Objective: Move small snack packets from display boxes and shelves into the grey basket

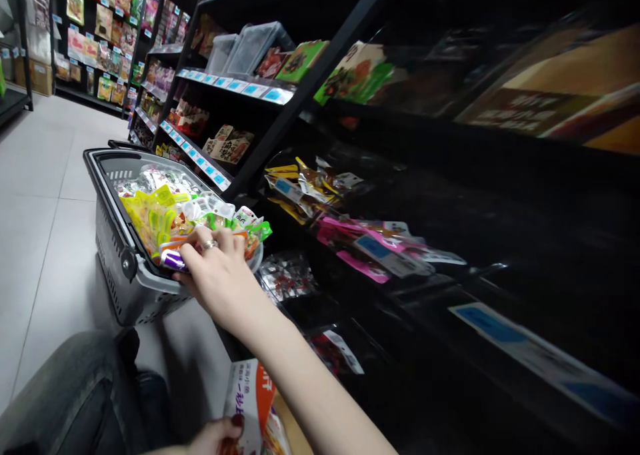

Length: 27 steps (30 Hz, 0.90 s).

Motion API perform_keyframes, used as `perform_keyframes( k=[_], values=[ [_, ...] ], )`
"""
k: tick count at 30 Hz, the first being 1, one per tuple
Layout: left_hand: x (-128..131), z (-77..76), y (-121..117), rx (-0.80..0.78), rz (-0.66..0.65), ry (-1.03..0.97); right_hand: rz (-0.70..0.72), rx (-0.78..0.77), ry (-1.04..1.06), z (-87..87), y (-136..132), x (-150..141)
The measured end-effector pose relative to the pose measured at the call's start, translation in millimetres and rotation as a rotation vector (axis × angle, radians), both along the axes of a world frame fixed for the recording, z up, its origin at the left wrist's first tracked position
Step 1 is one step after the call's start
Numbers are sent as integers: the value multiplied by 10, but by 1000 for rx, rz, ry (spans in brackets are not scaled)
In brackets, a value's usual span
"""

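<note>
My right hand, with a ring on one finger, reaches over the near end of a grey shopping basket. Its fingers are curled round a snack packet with purple, white and orange on it, at the top of the heap. Yellow packets, green-edged packets and clear ones fill the basket around it. At the bottom edge, my left hand grips an open cardboard display box, white and orange with purple print, thumb against its front. More packets show inside the box; my left fingers are mostly hidden.
Black shelving with price tags runs along the right, holding yellow packets, pink packets and clear plastic bins. Below lie silver packets. My bent knee is at lower left on the tiled floor.
</note>
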<state>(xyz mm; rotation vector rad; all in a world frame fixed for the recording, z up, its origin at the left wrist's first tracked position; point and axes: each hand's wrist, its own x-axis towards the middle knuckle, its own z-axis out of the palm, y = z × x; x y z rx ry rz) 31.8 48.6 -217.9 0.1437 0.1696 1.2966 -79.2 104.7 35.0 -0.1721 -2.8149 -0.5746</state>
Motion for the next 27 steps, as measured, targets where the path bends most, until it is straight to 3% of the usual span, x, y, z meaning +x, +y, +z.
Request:
perform_keyframes(
  k=[4,7,11,14,17,21,24,27],
  values=[
    [-10,9,-136,-184,-226,-76,-45,-8,25,-100,49,21],
    [-91,115,-230,-266,-300,-138,-4,-73,185,-84,68,177],
    [-197,268,-253,-223,-265,-178,-88,-289,458,63,-20,791],
    [-223,317,-238,-183,-229,-189,-299,-560,188,35,-151,1396],
    [-219,313,-232,-131,-172,-173,-411,-611,-53,-249,-283,1775],
    [-216,252,-242,-109,-118,-141,-423,-616,-43,-749,-356,1879],
    [-226,172,-249,-159,-125,-113,-351,-590,137,-968,-273,1974],
    [-252,117,-259,-241,-187,-91,-510,-700,612,-1042,-112,2184]
  ],
)
